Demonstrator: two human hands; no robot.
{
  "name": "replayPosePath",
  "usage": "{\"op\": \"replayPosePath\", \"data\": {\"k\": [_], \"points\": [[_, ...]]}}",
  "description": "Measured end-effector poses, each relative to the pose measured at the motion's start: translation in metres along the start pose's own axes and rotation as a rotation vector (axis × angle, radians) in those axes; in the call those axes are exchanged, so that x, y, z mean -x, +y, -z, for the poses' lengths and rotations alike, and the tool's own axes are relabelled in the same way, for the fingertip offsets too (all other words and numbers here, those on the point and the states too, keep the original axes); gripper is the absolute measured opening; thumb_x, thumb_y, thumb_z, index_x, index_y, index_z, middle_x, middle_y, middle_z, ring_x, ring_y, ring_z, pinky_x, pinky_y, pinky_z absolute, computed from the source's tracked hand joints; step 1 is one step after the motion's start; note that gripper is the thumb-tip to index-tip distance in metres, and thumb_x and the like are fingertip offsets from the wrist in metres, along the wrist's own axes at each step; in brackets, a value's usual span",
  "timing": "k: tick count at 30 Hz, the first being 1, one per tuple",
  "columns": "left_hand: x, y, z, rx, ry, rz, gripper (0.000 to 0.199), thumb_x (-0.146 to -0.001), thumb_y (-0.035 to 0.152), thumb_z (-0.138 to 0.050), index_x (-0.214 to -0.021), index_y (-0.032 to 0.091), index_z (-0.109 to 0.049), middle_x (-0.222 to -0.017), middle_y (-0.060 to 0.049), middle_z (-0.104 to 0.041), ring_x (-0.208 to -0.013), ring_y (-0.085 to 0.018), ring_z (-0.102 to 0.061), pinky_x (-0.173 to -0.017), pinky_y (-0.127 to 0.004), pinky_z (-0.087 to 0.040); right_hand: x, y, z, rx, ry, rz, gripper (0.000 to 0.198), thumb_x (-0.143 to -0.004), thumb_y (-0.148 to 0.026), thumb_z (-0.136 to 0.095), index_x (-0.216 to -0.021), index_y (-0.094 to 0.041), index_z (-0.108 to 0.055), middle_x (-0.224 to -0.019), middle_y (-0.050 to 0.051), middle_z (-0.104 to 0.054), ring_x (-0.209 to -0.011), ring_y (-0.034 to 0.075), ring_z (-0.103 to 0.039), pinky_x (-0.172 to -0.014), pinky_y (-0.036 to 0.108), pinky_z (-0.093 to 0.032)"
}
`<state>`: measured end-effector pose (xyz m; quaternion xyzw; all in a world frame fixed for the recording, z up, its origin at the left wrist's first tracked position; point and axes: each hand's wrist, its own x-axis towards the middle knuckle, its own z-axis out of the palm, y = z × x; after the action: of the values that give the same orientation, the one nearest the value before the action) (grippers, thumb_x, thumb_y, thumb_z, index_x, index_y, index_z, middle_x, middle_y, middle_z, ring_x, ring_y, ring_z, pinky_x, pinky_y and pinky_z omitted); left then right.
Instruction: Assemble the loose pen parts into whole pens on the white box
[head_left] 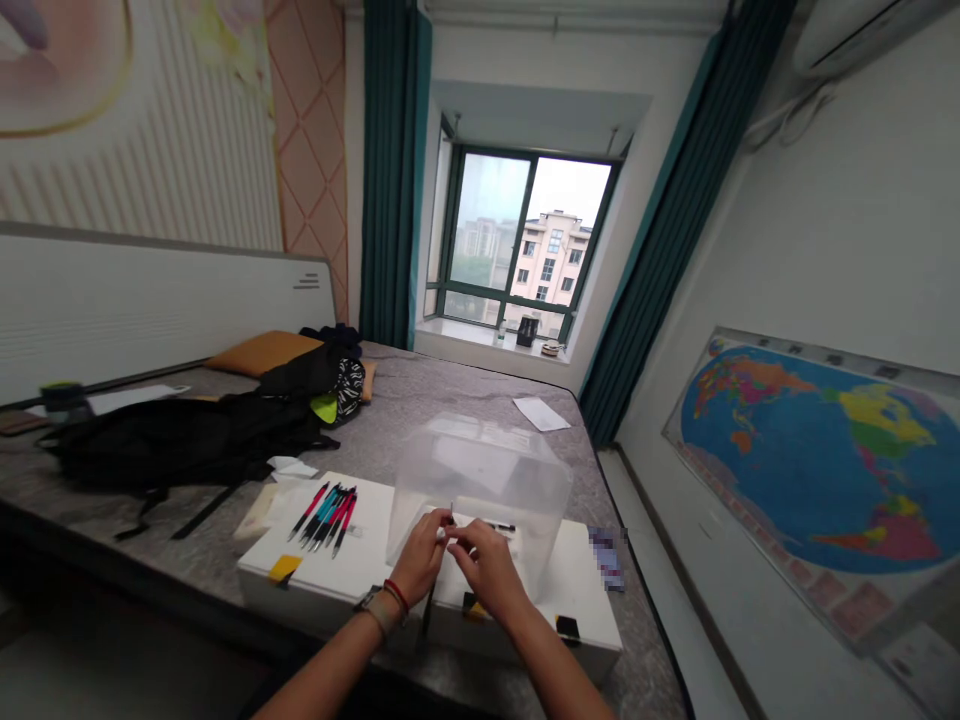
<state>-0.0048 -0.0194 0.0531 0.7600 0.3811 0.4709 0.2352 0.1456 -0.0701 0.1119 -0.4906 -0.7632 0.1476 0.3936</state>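
My left hand [421, 552] is closed in a pinch, and a thin upright bit shows above its fingertips, too small to name. Right beside it, my right hand [487, 562] also pinches, its fingertips almost meeting the left ones. What lies between the fingers is mostly hidden. Both hands are in front of a clear plastic box [480, 462] that stands on white boxes [581, 570]. A dark pen-like piece [501, 527] shows just beyond the right hand. To the left, several red, teal and dark pens [327, 518] lie side by side on the white surface.
Yellow tape [285, 569] and black tape [568, 629] mark the white boxes' front edges. A black backpack [180, 440] lies on the bed at left. White paper [541, 414] rests farther back. A wall map [810, 480] hangs at right.
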Motion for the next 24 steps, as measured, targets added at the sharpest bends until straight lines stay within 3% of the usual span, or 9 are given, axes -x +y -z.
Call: {"op": "replayPosePath", "data": {"k": [4, 11, 14, 19, 24], "points": [[0.009, -0.008, 0.008, 0.047, 0.02, 0.074, 0.019, -0.091, 0.031, -0.039, -0.099, 0.02, -0.052, -0.091, -0.006, -0.06, -0.088, -0.021, -0.059, -0.079, -0.035, -0.048, 0.007, 0.023, 0.018, 0.113, -0.092, -0.142, 0.013, -0.082, -0.023, -0.058, -0.082, -0.02, -0.07, -0.078, 0.003, -0.067, -0.071, 0.015, -0.06, -0.069, 0.024, -0.044], [0.027, -0.031, 0.01, 0.086, 0.144, 0.168, 0.02, -0.092, 0.036, -0.037, -0.1, 0.021, -0.048, -0.093, -0.006, -0.061, -0.088, -0.019, -0.062, -0.077, -0.034, -0.049, -0.018, 0.06, 0.031, 0.417, -0.37, -0.364, 0.018, -0.078, -0.024, -0.056, -0.083, -0.021, -0.073, -0.085, 0.007, -0.072, -0.081, 0.019, -0.064, -0.071, 0.024, -0.041], [0.029, -0.035, 0.009, 0.084, 0.125, 0.175, 0.02, -0.093, 0.036, -0.035, -0.101, 0.021, -0.045, -0.094, -0.006, -0.059, -0.089, -0.019, -0.061, -0.078, -0.035, -0.05, -0.04, 0.07, 0.015, 0.494, -0.41, -0.387, 0.018, -0.077, -0.022, -0.056, -0.084, -0.022, -0.073, -0.087, 0.007, -0.072, -0.082, 0.02, -0.064, -0.067, 0.025, -0.041], [0.032, -0.039, 0.008, 0.025, 0.083, 0.125, 0.019, -0.093, 0.034, -0.036, -0.103, 0.021, -0.047, -0.093, -0.006, -0.059, -0.089, -0.02, -0.059, -0.082, -0.037, -0.049, -0.072, 0.09, -0.033, 0.536, -0.388, -0.366, 0.025, -0.074, -0.017, -0.06, -0.096, -0.022, -0.07, -0.102, 0.008, -0.068, -0.093, 0.02, -0.062, -0.074, 0.026, -0.042], [0.033, -0.04, 0.008, 0.001, 0.108, 0.072, 0.018, -0.092, 0.029, -0.038, -0.101, 0.021, -0.051, -0.093, -0.006, -0.059, -0.087, -0.019, -0.058, -0.082, -0.035, -0.048, -0.083, 0.101, -0.068, 0.572, -0.38, -0.349, 0.026, -0.077, -0.01, -0.053, -0.096, -0.019, -0.069, -0.102, 0.01, -0.067, -0.097, 0.02, -0.06, -0.079, 0.026, -0.041]]}}
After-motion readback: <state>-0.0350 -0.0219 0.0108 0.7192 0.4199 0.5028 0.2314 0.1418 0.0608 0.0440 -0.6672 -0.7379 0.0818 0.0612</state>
